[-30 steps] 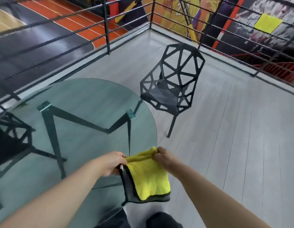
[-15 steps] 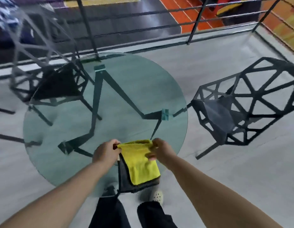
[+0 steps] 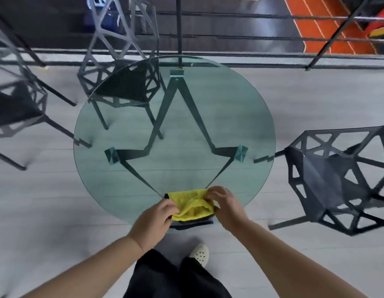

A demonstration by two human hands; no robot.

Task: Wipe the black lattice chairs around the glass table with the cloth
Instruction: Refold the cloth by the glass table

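1. Left hand (image 3: 158, 214) and right hand (image 3: 226, 203) are bunching the cloth (image 3: 193, 206) at lower centre, fingers curled on it, seemingly folding a wiping pad.
2. Right chair (image 3: 328, 179) and upper-left chair (image 3: 126, 84) are standing untouched beside the table (image 3: 186, 168).

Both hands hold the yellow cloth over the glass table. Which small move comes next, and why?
Probably finish folding the yellow cloth into a pad, then carry it to the black lattice chair on the right. The left hand and the right hand both pinch it, bunched, above the round glass table; no chair is touched.
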